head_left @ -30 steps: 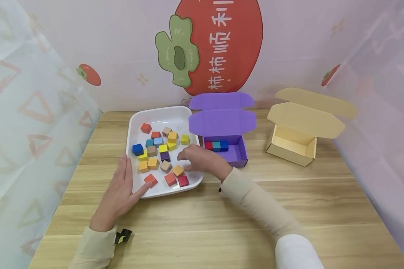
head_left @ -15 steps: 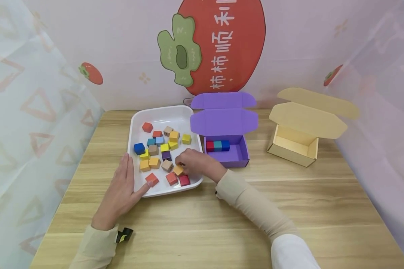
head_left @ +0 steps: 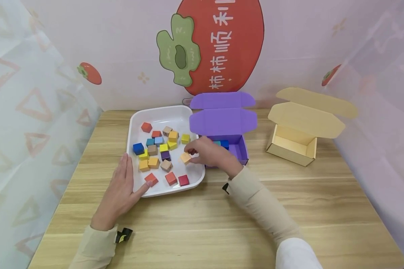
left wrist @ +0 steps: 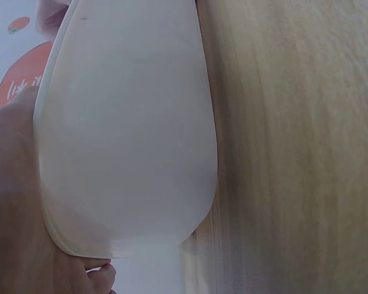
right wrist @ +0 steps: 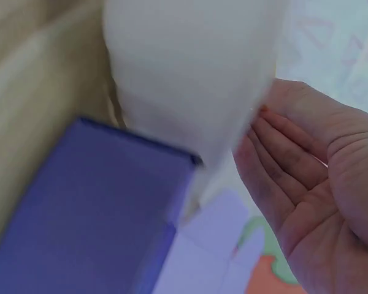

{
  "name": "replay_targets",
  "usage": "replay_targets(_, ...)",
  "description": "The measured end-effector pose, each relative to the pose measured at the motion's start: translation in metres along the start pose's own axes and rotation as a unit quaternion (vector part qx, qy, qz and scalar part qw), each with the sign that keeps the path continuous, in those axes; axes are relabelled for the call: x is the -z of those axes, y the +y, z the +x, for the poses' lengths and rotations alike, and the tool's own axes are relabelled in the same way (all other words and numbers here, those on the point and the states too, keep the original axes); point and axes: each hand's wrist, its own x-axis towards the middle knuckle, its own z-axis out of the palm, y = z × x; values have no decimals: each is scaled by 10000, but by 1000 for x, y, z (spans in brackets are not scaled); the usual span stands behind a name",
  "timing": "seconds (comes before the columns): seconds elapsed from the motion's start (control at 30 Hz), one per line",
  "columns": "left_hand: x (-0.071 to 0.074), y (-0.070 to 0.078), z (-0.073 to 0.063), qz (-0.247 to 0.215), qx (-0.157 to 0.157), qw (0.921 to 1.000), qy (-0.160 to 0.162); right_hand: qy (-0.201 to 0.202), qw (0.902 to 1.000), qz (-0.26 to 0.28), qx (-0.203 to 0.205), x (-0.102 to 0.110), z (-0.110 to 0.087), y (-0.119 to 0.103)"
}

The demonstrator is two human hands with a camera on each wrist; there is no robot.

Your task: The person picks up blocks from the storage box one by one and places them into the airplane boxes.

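Note:
My right hand (head_left: 210, 153) pinches a light orange cube (head_left: 185, 158) between thumb and fingertips, over the right side of a white tray (head_left: 170, 191). In the right wrist view the fingers are seen from the palm side, and the tray's wall hides most of the cube. My left hand (head_left: 119, 190) rests at the tray's near left corner, its fingers straight along the left rim and its thumb over the front rim beside an orange-red cube (head_left: 151, 180). Several coloured cubes lie in the tray, among them a dark red cube (head_left: 183, 180) and a purple cube (head_left: 165, 155).
Right of the tray stands a purple box (head_left: 243, 149), lid up, with a teal cube (head_left: 217, 143) and a blue cube (head_left: 224, 144) showing past my right hand. A tan box (head_left: 289, 156), lid raised, stands farther right on the wooden table (head_left: 202, 231).
My right hand has taken hold of the light orange cube and lifted it up and to the right, toward the purple box, partly covering that box. The left hand has stayed at the tray.

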Motion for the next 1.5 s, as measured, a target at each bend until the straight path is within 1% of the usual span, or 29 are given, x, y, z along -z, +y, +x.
replay_targets(0.2,2,0,0,-36,33,10000,-24,710,9963,439,-205,23,-23,19)
replay_targets(0.3,2,0,0,-15,9,10000,-15,1065,9924,476,-392,31,-36,33)
replay_targets(0.4,2,0,0,-28,1,10000,-33,1294,9872,546,-758,36,-49,47)
replay_targets(0.5,3,1,0,-34,-3,10000,-51,1429,9807,637,-1172,39,-61,60)
replay_targets(0.6,3,1,0,-26,-11,10000,-55,1523,9742,655,-1530,41,-71,68)
replay_targets(0.7,3,1,0,-42,-7,10000,-62,1603,9681,551,-1848,40,-76,73)
replay_targets(0.87,2,1,1,-146,47,9998,-82,1741,9566,400,-2303,35,-78,76)
replay_targets(1.03,1,1,0,-159,41,9998,-76,1816,9477,117,-2623,28,-76,76)
replay_targets(1.13,2,1,-1,-157,27,9999,-60,1799,9444,-167,-2748,23,-73,75)
replay_targets(1.27,1,2,-1,-117,-15,9999,8,1838,9399,-591,-2816,14,-67,73)
replay_targets(1.33,1,2,-1,-95,-29,9999,42,1870,9359,-654,-2911,10,-65,72)
replay_targets(1.5,1,2,-1,-81,-31,10000,47,1770,9278,-643,-3219,3,-60,67)
